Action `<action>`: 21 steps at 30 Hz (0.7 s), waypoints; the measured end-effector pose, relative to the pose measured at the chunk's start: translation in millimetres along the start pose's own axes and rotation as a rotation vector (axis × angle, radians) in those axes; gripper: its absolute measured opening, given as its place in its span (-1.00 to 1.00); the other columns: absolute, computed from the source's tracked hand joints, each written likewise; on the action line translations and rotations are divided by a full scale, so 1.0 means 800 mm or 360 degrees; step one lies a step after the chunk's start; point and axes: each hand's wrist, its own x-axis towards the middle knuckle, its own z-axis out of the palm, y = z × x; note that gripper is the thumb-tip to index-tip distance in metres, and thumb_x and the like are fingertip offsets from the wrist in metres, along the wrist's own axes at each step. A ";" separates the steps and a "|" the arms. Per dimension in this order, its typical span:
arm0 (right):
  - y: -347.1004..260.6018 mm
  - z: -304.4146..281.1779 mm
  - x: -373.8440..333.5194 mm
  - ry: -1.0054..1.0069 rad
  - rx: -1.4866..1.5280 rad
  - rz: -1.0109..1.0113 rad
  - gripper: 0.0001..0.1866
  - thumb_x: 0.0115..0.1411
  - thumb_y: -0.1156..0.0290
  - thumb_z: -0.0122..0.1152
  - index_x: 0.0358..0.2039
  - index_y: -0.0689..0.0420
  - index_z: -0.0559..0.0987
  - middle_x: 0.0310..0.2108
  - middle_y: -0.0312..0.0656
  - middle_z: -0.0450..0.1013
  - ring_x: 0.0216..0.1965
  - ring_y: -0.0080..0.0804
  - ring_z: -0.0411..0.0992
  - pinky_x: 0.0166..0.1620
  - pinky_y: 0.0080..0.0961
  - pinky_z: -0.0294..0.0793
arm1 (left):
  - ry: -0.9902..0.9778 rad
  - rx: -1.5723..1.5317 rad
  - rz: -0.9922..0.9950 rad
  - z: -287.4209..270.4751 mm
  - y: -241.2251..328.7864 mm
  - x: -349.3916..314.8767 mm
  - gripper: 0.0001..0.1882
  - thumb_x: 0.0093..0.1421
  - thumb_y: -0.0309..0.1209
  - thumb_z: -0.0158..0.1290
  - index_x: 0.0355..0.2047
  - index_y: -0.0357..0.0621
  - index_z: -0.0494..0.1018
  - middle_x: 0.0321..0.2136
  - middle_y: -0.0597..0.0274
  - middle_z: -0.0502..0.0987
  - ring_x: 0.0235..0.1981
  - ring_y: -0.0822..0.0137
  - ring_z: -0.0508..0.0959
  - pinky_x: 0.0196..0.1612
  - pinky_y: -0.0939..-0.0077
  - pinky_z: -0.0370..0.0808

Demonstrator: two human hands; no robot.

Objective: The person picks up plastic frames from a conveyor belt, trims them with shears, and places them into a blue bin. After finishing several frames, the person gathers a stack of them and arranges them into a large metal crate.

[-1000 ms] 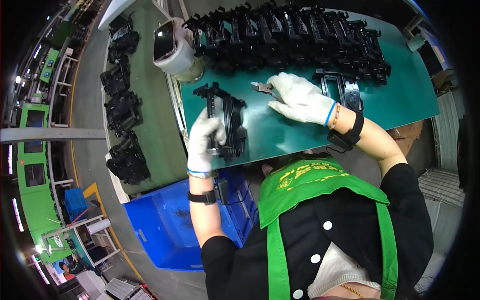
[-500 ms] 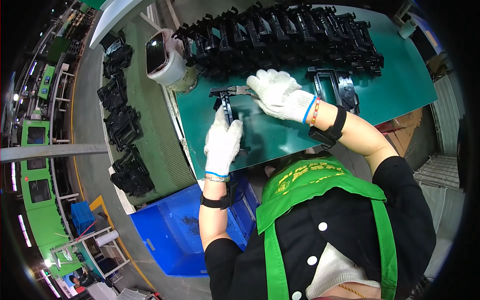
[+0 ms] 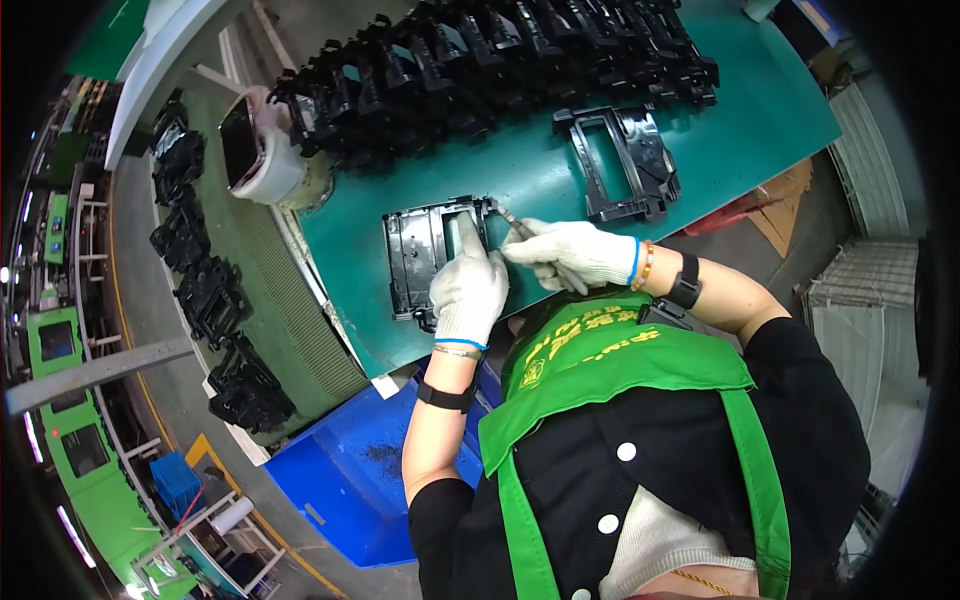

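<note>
A black plastic frame lies nearly flat on the green tabletop, its ribbed broad side to the left. My gloved left hand is closed on its right side, a finger stretched along the opening. In my gloved right hand are metal pliers, their tip at the frame's upper right corner. Whether the jaws touch the plastic I cannot tell. A second black frame rests farther right on the table.
A dense row of black frames fills the table's far side. A white tub with a phone on it stands at the left. Beyond the table edge, a green conveyor carries more black parts. Below is a blue bin holding dark scraps.
The frame has turned from edge-on to broad side up, still in my left hand. My right hand has swung the pliers nearer to me, now pointing up-left. The whole view has shifted.
</note>
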 end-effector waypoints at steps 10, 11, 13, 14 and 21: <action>0.006 0.012 0.039 -0.0011 0.0553 -0.0100 -0.75 0.37 0.18 0.28 -0.20 0.02 0.43 -0.54 -0.46 0.28 -0.62 -0.71 0.22 -0.63 -0.64 0.21 | 0.0090 0.0046 0.0068 0.021 0.003 0.006 -0.21 0.34 -0.13 0.01 0.44 -0.23 0.00 -0.46 -0.09 0.66 -0.43 -0.12 0.69 -0.37 0.01 0.59; 0.006 0.008 0.035 -0.0090 0.0604 -0.0083 -0.75 0.36 0.18 0.28 -0.20 0.02 0.44 -0.54 -0.45 0.28 -0.62 -0.71 0.22 -0.61 -0.65 0.23 | 0.0079 0.0051 0.0048 0.020 0.005 0.006 -0.21 0.34 -0.12 0.01 0.44 -0.22 0.01 -0.46 -0.08 0.66 -0.42 -0.12 0.69 -0.37 0.01 0.59; 0.000 0.005 0.016 -0.0159 0.0663 -0.0074 -0.76 0.36 0.19 0.28 -0.20 0.02 0.44 -0.53 -0.45 0.29 -0.62 -0.72 0.23 -0.59 -0.66 0.25 | 0.0042 0.0054 0.0028 0.004 0.015 0.001 -0.22 0.33 -0.14 0.01 0.44 -0.22 0.03 -0.45 -0.13 0.66 -0.41 -0.13 0.69 -0.37 0.02 0.59; -0.013 0.008 -0.010 -0.0090 0.0433 -0.0130 -0.76 0.36 0.20 0.28 -0.19 0.05 0.45 -0.52 -0.45 0.30 -0.59 -0.71 0.25 -0.54 -0.66 0.30 | 0.0004 0.0047 0.0015 -0.009 0.021 -0.002 -0.23 0.32 -0.16 0.01 0.43 -0.23 0.04 -0.44 -0.18 0.65 -0.40 -0.14 0.69 -0.37 0.03 0.59; -0.049 -0.062 -0.138 0.0334 -0.0905 -0.0594 -0.72 0.34 0.26 0.27 -0.07 0.14 0.49 -0.42 -0.35 0.43 -0.42 -0.58 0.45 -0.32 -0.51 0.50 | 0.0374 -0.1873 0.0166 -0.079 -0.029 -0.029 -0.39 0.37 -0.26 0.07 0.35 -0.31 0.29 -0.50 0.26 0.57 -0.55 0.41 0.53 -0.44 0.42 0.50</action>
